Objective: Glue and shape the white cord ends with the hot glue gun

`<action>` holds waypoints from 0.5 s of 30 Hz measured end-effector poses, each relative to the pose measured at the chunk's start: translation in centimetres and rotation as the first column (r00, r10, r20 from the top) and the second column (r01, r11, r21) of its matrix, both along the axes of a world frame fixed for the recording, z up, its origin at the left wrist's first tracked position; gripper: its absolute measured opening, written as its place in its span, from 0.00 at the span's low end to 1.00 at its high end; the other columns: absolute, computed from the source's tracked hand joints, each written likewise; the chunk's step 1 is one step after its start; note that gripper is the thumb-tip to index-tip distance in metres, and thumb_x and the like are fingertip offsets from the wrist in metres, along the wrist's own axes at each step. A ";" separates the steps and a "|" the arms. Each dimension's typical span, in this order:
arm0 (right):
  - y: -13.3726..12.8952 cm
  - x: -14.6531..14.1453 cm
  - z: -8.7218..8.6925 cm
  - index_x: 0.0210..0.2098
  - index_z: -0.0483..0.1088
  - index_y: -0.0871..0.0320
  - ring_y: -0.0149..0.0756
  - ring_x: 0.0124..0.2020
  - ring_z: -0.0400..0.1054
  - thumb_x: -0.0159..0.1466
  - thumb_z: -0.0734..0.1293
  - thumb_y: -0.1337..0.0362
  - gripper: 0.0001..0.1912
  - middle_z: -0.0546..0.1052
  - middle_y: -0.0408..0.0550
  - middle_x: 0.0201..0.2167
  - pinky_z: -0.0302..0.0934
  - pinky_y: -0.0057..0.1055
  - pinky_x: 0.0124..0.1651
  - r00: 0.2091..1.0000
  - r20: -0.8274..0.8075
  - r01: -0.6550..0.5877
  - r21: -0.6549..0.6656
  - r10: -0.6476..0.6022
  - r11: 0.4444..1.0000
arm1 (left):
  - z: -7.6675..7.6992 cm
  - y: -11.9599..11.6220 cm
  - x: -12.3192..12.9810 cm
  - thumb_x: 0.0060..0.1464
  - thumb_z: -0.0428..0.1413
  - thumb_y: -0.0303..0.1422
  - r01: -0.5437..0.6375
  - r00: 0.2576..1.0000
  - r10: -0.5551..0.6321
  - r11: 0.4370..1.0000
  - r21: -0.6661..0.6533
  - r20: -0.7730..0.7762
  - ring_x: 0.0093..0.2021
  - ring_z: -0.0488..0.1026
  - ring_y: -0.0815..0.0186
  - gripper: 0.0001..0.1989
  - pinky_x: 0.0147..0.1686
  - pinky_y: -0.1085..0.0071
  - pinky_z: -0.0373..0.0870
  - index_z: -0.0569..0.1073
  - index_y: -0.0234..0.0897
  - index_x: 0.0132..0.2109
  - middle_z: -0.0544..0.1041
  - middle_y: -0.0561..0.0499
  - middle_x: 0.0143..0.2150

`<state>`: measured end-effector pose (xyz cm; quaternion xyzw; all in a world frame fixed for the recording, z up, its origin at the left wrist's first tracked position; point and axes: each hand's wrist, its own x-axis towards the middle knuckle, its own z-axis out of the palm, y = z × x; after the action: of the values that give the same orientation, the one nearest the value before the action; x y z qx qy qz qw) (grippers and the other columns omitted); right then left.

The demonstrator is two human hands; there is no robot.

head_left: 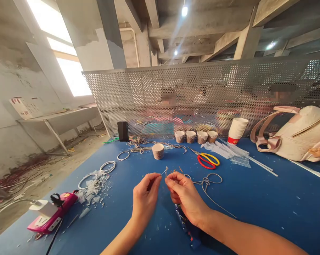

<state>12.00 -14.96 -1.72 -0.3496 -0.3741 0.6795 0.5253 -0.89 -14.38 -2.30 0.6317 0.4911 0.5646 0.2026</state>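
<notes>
My left hand (pixel 147 193) is closed in a pinch, thumb against forefinger, on a thin pale strand (pixel 163 173). Just to its right, my right hand (pixel 185 194) pinches the frayed end of a cord (pixel 166 171) that stands up from the fingertips. The two hands are close together but apart, above the table. A loose grey cord (pixel 206 182) loops over the table beyond my right hand; whether it is the same piece is hidden by the fingers. Ahead of the hands stands a small cord-wrapped paper cup (pixel 158 151).
Red-and-yellow scissors (pixel 207 161) lie ahead right, near clear plastic strips (pixel 231 152). Several wrapped cups (pixel 191 136) line the perforated screen (pixel 149 92). Left are white rings (pixel 108 167), plastic scraps (pixel 94 187) and a pink power strip (pixel 55 212). A bag (pixel 298 131) stands right.
</notes>
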 end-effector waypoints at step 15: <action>0.8 0.5 0.3 0.24 0.66 0.58 0.21 0.16 0.40 0.46 0.75 0.55 0.17 0.53 0.30 0.13 0.35 0.24 0.19 0.999 -0.012 -0.052 -0.033 0.052 0.998 | 1.4 0.4 -0.6 0.43 0.63 0.43 0.615 0.705 -0.226 0.667 -0.421 0.672 0.16 0.43 0.79 0.17 0.15 0.80 0.37 0.67 0.36 0.31 0.56 0.63 0.15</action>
<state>12.55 -14.11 -1.40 -0.3449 -0.3689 0.7011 0.5034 -1.53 -14.00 -0.92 0.4311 0.3950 0.4647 0.6649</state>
